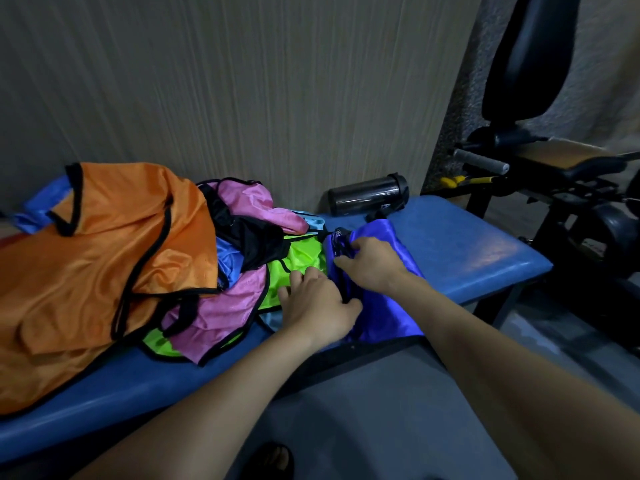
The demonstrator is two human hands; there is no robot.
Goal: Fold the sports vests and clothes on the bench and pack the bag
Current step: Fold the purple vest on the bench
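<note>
A shiny blue bag (384, 306) lies on the blue padded bench (450, 251). My right hand (369, 263) grips the bag's top edge near a black buckle. My left hand (317, 304) holds the bag's near edge, with its fingers lying against a lime green vest (294, 268). Left of the bag is an unfolded heap: a large orange vest (104, 265) with black trim, pink vests (225, 306), a black garment (252, 240) and some light blue cloth (227, 261).
A dark drinks bottle (367, 194) lies on its side at the back of the bench by the wall. Black gym equipment (554, 161) with a padded seat stands to the right. Grey floor lies in front of the bench.
</note>
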